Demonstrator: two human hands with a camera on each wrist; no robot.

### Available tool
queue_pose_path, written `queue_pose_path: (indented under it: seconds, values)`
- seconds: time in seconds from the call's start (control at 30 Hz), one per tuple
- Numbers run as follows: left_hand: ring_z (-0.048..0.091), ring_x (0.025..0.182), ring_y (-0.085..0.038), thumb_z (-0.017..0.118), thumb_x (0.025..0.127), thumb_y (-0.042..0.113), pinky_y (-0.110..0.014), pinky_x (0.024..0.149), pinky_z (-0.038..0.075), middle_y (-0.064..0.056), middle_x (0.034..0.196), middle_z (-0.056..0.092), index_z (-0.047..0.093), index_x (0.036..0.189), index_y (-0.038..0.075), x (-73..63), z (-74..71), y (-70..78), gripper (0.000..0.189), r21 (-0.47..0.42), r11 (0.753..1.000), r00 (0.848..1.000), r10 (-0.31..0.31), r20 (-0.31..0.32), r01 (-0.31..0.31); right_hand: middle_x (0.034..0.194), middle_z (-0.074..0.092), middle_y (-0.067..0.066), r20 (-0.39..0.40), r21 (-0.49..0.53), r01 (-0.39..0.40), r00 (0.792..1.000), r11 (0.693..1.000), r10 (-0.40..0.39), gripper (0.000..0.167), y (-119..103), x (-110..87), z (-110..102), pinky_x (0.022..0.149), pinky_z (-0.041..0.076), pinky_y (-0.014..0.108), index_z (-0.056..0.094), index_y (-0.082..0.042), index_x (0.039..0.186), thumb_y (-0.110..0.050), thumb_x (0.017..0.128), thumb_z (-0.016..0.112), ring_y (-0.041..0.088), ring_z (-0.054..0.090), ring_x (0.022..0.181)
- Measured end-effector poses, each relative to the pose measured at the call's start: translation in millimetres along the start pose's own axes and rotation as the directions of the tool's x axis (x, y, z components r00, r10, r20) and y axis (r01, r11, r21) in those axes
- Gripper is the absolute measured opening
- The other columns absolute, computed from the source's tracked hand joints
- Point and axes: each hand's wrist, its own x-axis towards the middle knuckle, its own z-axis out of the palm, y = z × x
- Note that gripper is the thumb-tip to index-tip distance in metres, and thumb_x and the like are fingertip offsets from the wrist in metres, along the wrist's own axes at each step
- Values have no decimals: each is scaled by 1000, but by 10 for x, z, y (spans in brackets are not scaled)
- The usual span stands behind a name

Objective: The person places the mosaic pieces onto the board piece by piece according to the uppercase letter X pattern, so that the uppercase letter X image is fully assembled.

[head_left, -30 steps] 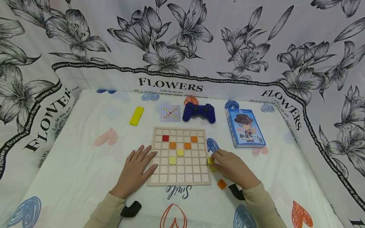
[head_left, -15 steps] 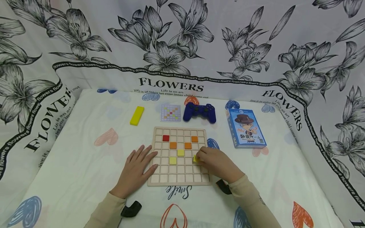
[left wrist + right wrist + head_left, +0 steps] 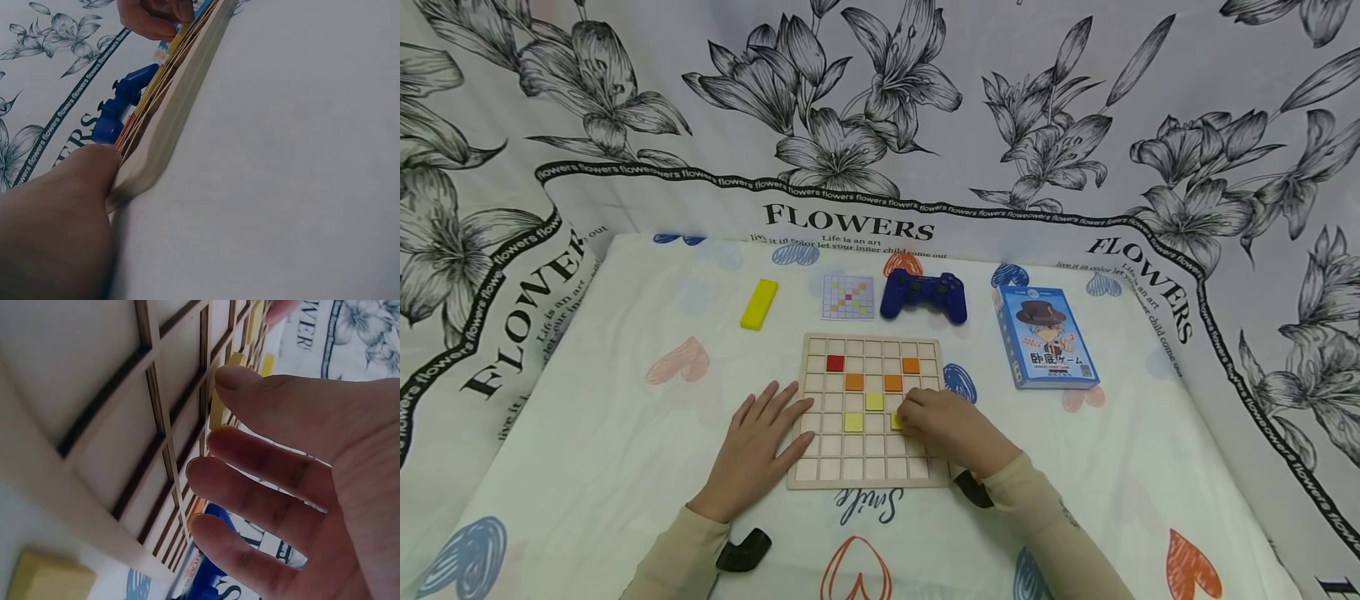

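A wooden grid board [image 3: 870, 482] lies on the white cloth, with a red tile [image 3: 835, 363], several orange tiles [image 3: 854, 382] and yellow tiles [image 3: 874, 402] in its cells. My right hand [image 3: 951, 425] is over the right half of the board and pinches a yellow square tile [image 3: 217, 412] between thumb and index finger. That tile is tilted on edge in the right wrist view, close over a cell right of the lower yellow one. My left hand [image 3: 760, 442] rests with fingers spread, its fingertips on the board's left border.
Behind the board lie a yellow block [image 3: 759, 304], a small pattern card [image 3: 847, 297], a blue game controller [image 3: 923, 297] and a blue box [image 3: 1047, 337]. Another yellow piece [image 3: 50, 576] lies off the board's right edge. Black curved pieces [image 3: 744, 550] sit by both wrists.
My right hand has moved left from beside the board to over its cells, bringing the yellow tile along. My left hand has stayed in place.
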Motion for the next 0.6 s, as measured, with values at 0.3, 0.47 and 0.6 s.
queue_pose_path:
  seconds: [0.3, 0.47, 0.6]
  values:
    - [27, 142, -33, 59, 91, 44, -54, 114, 16, -7, 150, 40, 53, 137, 20, -2, 16, -16, 52, 9, 1000, 1000, -1, 3, 1, 100, 65, -5, 37, -76, 13, 999, 997, -10, 17, -34, 46, 21, 78, 54, 24, 67, -18, 108, -26, 93, 63, 9, 61, 84]
    - [26, 142, -33, 59, 91, 44, -54, 114, 16, -6, 151, 39, 52, 138, 21, -4, 23, -27, 52, 11, 1000, 1000, -2, 4, 2, 101, 65, -5, 55, -76, 11, 998, 997, -7, 17, -48, 47, 7, 79, 53, 24, 66, -18, 108, -27, 93, 63, 9, 61, 85]
    - [26, 143, -32, 58, 91, 44, -54, 114, 16, -6, 151, 39, 52, 138, 21, -4, 27, -29, 52, 14, 1000, 1000, -4, 8, 4, 102, 65, -5, 56, -73, 10, 998, 997, -6, 18, -47, 48, 14, 79, 53, 24, 66, -18, 109, -27, 93, 64, 9, 60, 86]
